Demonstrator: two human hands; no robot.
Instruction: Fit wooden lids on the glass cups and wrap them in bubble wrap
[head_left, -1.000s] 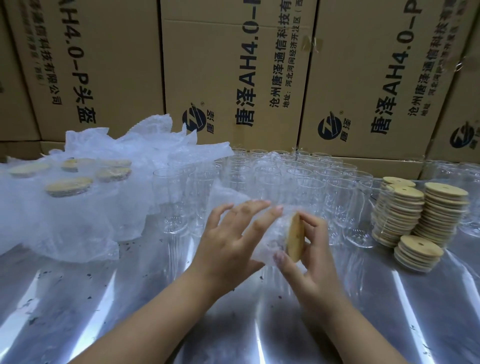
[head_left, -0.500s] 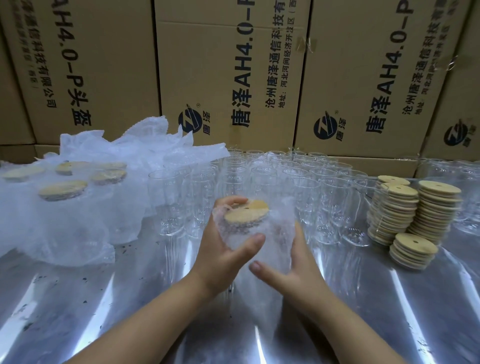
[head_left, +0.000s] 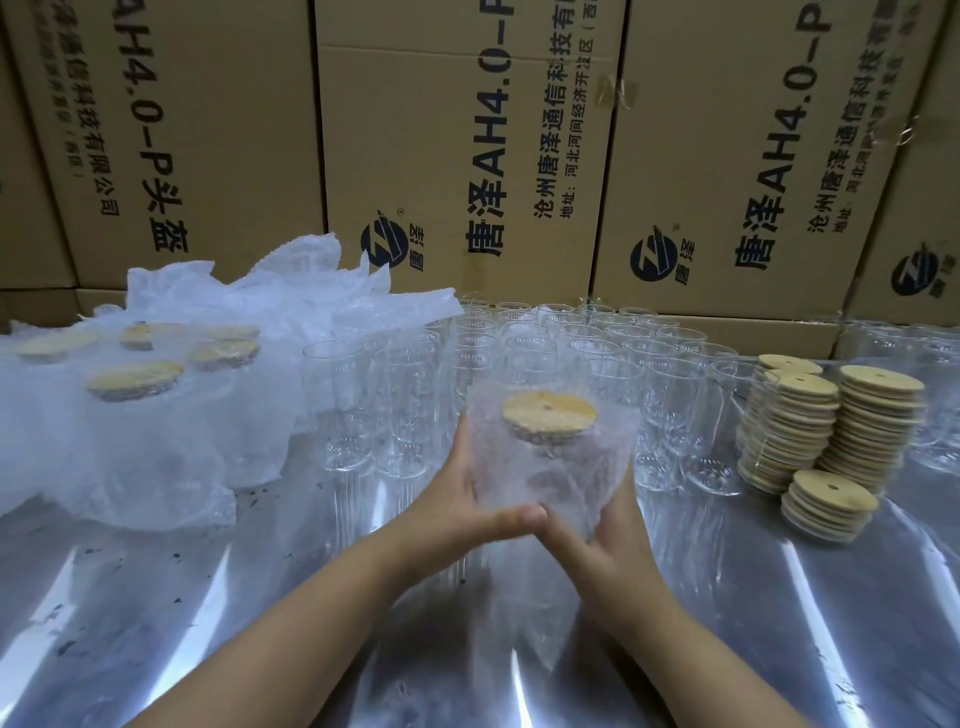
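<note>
A: Where's the cup?

B: The cup (head_left: 545, 478) is upright between both hands, over the middle of the table (head_left: 156, 597), nearer the front edge than the back. Bubble wrap (head_left: 608, 431) goes all round its wall and stands up a little past the rim.

A: And its lid?

B: A round wooden lid (head_left: 548, 413) with a small hole sits on the mouth and shows through the open top of the wrap.

A: How are the hands?

B: The left hand (head_left: 447, 499) grips the lower left side, with its thumb laid across the front. The right hand (head_left: 613, 535) grips the lower right side and the underside, curled round the wrap. The two hands touch at the front, low on the cup. I can't tell whether the base rests on the table.

A: What's around it?

B: Just behind it, bare glasses (head_left: 519, 348) stand in rows that reach the back edge. Toward the right edge are stacks of lids (head_left: 878, 431), with a shorter stack in front of the tall ones. Toward the left edge, wrapped cups (head_left: 135, 382) with lids on stand in a loose heap of the same wrap. Cardboard boxes (head_left: 457, 145) with dark lettering make a wall along the back edge.
</note>
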